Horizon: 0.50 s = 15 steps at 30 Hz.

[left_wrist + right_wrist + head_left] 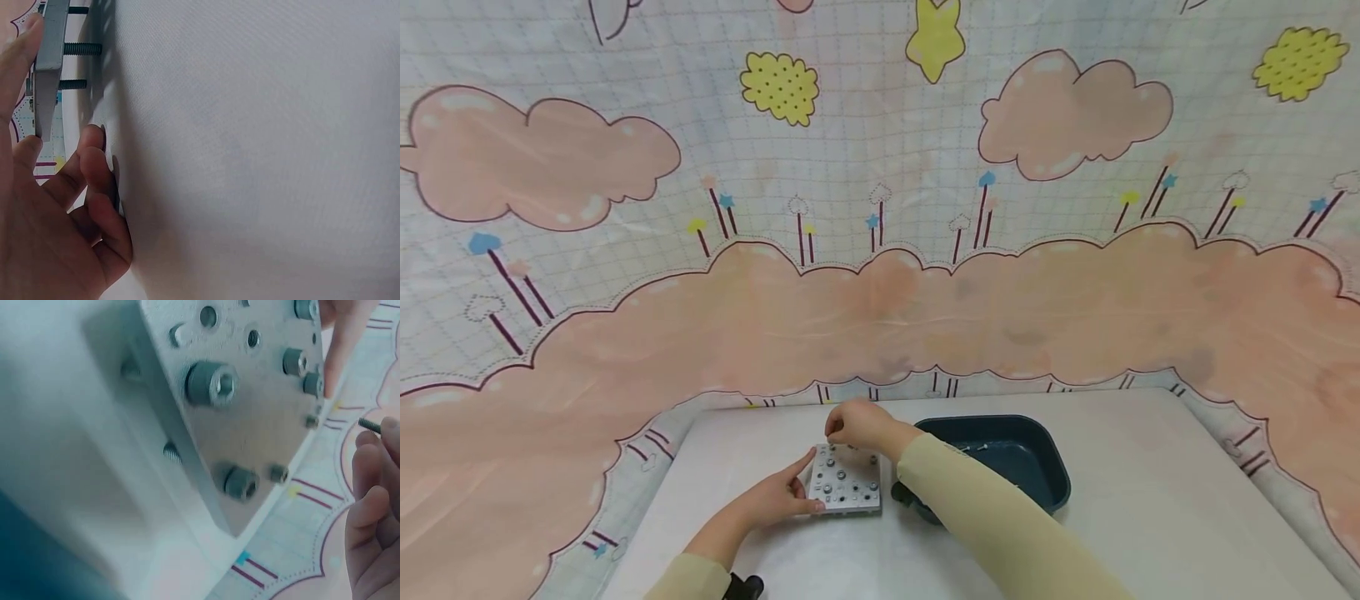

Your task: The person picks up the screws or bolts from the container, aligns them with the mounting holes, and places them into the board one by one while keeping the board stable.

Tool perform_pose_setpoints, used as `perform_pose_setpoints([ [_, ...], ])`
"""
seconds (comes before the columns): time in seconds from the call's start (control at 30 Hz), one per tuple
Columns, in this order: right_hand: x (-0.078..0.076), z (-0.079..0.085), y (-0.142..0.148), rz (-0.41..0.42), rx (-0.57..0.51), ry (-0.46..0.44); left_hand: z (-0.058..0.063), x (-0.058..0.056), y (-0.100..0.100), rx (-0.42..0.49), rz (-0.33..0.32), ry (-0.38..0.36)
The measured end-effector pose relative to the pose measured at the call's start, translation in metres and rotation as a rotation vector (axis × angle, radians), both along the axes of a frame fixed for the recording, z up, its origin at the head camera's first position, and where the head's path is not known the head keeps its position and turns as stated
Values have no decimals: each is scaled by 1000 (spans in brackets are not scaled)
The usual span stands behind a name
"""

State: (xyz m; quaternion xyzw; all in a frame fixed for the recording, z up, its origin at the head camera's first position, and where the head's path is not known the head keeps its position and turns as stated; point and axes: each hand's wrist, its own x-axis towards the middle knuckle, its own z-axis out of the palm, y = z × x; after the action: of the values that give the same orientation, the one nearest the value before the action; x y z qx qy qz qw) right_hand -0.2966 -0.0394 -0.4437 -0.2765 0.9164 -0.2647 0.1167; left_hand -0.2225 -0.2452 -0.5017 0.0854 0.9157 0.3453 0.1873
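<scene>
The right hand (pixel 861 425) is pinching a small threaded screw (pixel 370 425), whose long axis is pointing outward from the fingertips toward the metal plate (pixel 867 472), while this hand is hovering by the plate's far-left corner. The left hand (pixel 778 497) is gripping the plate at its left edge (thumb near, a finger far) over the white table (pixel 1150 483). Only the left wrist view is showing the screw shanks (pixel 82 49) under the plate, and only the right wrist view is clearly revealing the pinched screw.
</scene>
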Motion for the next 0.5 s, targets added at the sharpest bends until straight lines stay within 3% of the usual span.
perform_pose_setpoints([
  [0.5,0,-13,-19,-51,37,-15,-3,-2,-3,18,-7,-8],
])
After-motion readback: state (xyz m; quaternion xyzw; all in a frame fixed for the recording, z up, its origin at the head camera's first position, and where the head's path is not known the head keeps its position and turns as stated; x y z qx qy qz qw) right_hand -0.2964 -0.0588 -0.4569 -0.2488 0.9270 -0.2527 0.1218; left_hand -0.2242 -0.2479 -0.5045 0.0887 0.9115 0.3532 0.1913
